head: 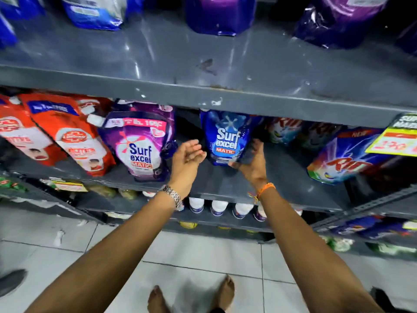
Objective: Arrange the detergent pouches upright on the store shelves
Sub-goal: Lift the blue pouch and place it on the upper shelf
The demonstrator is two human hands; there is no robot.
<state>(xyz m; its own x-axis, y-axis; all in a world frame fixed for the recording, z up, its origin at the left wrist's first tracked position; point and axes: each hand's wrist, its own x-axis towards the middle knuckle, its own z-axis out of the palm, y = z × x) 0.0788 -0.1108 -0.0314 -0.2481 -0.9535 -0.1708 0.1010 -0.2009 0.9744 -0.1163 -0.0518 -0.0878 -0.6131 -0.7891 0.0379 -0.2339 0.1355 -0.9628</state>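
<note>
Standing upright on the grey middle shelf [225, 184], a blue Surf Excel Matic pouch [226, 137] sits between 2 bare hands. The right hand [253, 164] rests against its lower right side, thumb under the base, fingers behind and partly hidden, so a firm grip cannot be confirmed. The left hand [187, 158] hovers just beside its left edge, fingers spread wide, holding nothing. A purple Surf Excel Matic pouch [141, 143] stands to the left. Risk: the soft pouch may slump forward if released unsteadily.
</note>
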